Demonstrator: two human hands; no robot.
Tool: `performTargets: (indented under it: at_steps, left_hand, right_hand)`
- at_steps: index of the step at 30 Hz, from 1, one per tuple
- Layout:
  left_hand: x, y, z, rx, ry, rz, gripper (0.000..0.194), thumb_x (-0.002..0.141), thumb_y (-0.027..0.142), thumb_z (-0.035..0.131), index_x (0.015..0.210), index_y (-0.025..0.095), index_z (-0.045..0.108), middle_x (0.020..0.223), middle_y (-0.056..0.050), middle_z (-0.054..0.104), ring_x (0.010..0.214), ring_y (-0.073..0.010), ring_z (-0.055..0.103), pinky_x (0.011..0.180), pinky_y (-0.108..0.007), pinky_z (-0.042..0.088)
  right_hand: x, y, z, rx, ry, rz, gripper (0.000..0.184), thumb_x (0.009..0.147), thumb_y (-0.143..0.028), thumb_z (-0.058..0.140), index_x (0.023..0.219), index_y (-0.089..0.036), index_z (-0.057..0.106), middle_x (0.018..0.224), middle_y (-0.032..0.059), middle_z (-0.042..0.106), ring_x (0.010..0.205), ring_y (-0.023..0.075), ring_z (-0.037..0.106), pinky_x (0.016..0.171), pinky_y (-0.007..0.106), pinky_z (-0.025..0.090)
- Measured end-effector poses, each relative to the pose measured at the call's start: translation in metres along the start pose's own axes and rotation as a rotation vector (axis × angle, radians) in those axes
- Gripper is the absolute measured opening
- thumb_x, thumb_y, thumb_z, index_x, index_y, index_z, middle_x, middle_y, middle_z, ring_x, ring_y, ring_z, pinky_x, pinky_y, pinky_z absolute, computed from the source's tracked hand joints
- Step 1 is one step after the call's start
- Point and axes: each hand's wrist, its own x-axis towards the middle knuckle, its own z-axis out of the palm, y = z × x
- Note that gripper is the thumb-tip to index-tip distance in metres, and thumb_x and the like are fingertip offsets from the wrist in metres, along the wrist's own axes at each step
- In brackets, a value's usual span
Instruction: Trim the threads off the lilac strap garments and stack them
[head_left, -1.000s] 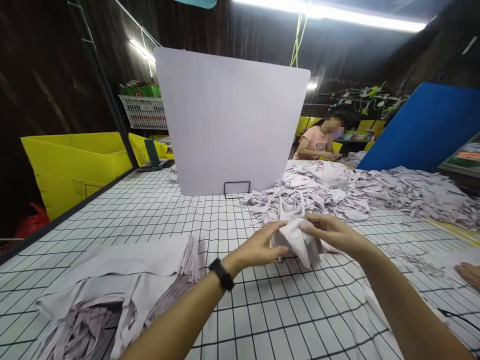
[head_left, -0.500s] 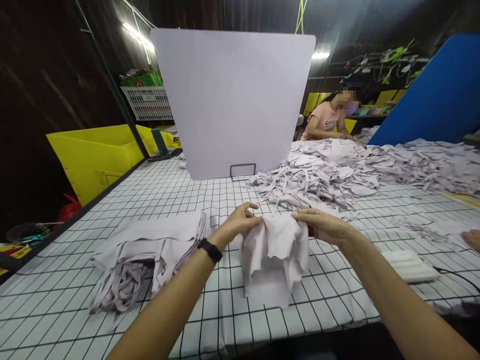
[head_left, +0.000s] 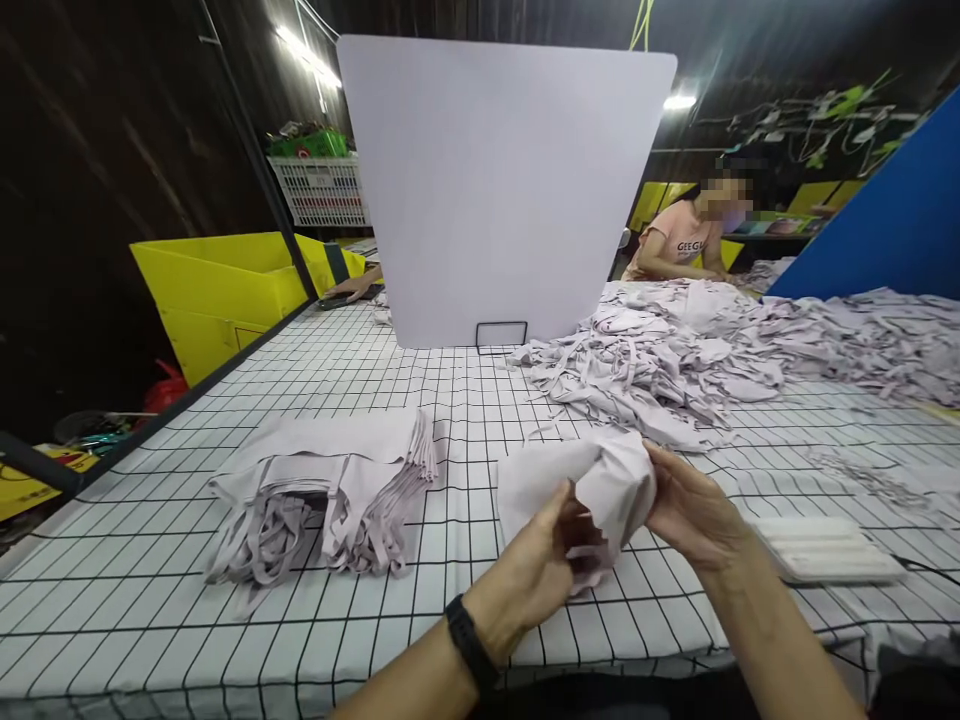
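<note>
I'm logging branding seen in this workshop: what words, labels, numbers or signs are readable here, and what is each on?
"GEEG", last letter unclear: on the pink shirt; smaller line beneath unreadable.
White crate: label too blurred to read.
Yellow item, lower left edge: markings too small to read.
Held cloth: no text visible.

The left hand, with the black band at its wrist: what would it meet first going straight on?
The left hand would meet the pale cloth first, directly ahead of it. Beyond that, the right hand seems close to the line, though depth is unclear.
</note>
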Motion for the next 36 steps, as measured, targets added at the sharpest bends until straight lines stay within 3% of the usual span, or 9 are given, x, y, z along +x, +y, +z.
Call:
performTargets:
  at_steps: [2, 8, 12, 19, 23, 25, 27, 32, 36]
  left_hand:
    - [-0.006, 0.003, 0.007, -0.147, 0.015, -0.067, 0.054, 0.077, 0.065, 0.075, 0.091, 0.013, 0.067, 0.09, -0.007, 0.064, 0.081, -0.0172, 0.058, 0.075, -0.03, 0.042]
    - [-0.021, 0.012, 0.017, -0.222, 0.026, 0.278, 0.046, 0.063, 0.03, 0.092, 0.099, 0.013, 0.068, 0.105, -0.007, 0.067, 0.093, -0.0156, 0.061, 0.082, -0.026, 0.044]
    - [-0.027, 0.026, 0.019, -0.191, 0.063, 0.351, 0.055, 0.06, 0.008, 0.087, 0.106, 0.017, 0.059, 0.096, -0.005, 0.069, 0.084, -0.0149, 0.064, 0.085, -0.029, 0.047]
    - [-0.033, 0.055, 0.022, 0.059, 0.028, 0.633, 0.051, 0.067, 0.011, 0.083, 0.108, 0.02, 0.052, 0.077, 0.004, 0.065, 0.072, -0.0085, 0.058, 0.071, -0.021, 0.044]
    - [-0.041, 0.068, 0.021, 0.293, -0.16, 0.679, 0.045, 0.074, 0.016, 0.08, 0.105, 0.022, 0.047, 0.082, 0.004, 0.064, 0.072, -0.0095, 0.057, 0.067, -0.021, 0.046]
    - [-0.044, 0.073, 0.022, 0.385, -0.224, 0.65, 0.045, 0.074, 0.016, 0.078, 0.102, 0.023, 0.043, 0.084, 0.004, 0.063, 0.069, -0.01, 0.057, 0.061, -0.021, 0.045]
    - [-0.047, 0.076, 0.024, 0.464, -0.266, 0.636, 0.045, 0.074, 0.014, 0.076, 0.099, 0.024, 0.04, 0.083, 0.004, 0.061, 0.066, -0.0087, 0.055, 0.057, -0.019, 0.043]
    - [-0.047, 0.086, 0.029, 0.619, -0.292, 0.667, 0.041, 0.079, 0.011, 0.072, 0.101, 0.025, 0.04, 0.086, 0.006, 0.057, 0.059, -0.0027, 0.048, 0.054, -0.014, 0.035]
    - [-0.049, 0.096, 0.035, 0.685, -0.265, 0.703, 0.052, 0.082, 0.018, 0.076, 0.118, 0.028, 0.04, 0.086, 0.004, 0.06, 0.061, -0.0054, 0.056, 0.057, -0.017, 0.041]
  right_hand:
    - [-0.009, 0.004, 0.002, 0.099, 0.032, -0.013, 0.033, 0.062, -0.035, 0.096, 0.088, -0.026, 0.078, 0.086, -0.0036, 0.08, 0.084, 0.0183, 0.075, 0.075, 0.024, 0.064]
    - [-0.021, 0.013, 0.016, 0.259, 0.135, -0.019, 0.033, 0.056, -0.025, 0.098, 0.082, -0.025, 0.078, 0.08, -0.0055, 0.079, 0.07, 0.0126, 0.073, 0.064, 0.016, 0.062]
    - [-0.024, 0.011, 0.022, 0.165, 0.115, -0.095, 0.03, 0.056, -0.028, 0.098, 0.077, -0.025, 0.077, 0.082, -0.0047, 0.077, 0.072, 0.0116, 0.07, 0.067, 0.016, 0.06]
    - [-0.036, 0.014, 0.013, -0.402, -0.135, -0.134, 0.028, 0.07, -0.046, 0.09, 0.083, -0.024, 0.08, 0.082, 0.0033, 0.075, 0.082, 0.0208, 0.067, 0.077, 0.031, 0.057]
    - [-0.039, 0.007, 0.014, -0.893, -0.007, -0.205, 0.04, 0.077, -0.059, 0.079, 0.091, -0.021, 0.078, 0.092, 0.0093, 0.076, 0.092, 0.0308, 0.068, 0.087, 0.046, 0.054]
    - [-0.04, -0.002, 0.026, -0.922, 0.096, -0.368, 0.044, 0.083, -0.064, 0.071, 0.101, -0.023, 0.077, 0.104, 0.0102, 0.076, 0.101, 0.0321, 0.067, 0.09, 0.047, 0.053]
    - [-0.04, -0.015, 0.045, -0.925, 0.056, -0.497, 0.044, 0.087, -0.064, 0.066, 0.106, -0.025, 0.077, 0.109, 0.0089, 0.076, 0.103, 0.0303, 0.067, 0.087, 0.042, 0.054]
    - [-0.042, -0.039, 0.087, -1.025, -0.312, -0.476, 0.034, 0.092, -0.054, 0.066, 0.092, -0.024, 0.08, 0.091, 0.0056, 0.077, 0.087, 0.0247, 0.07, 0.072, 0.033, 0.054]
    - [-0.042, -0.042, 0.098, -0.957, -0.268, -0.466, 0.036, 0.09, -0.055, 0.068, 0.089, -0.021, 0.081, 0.088, 0.0068, 0.079, 0.085, 0.0264, 0.073, 0.07, 0.034, 0.056]
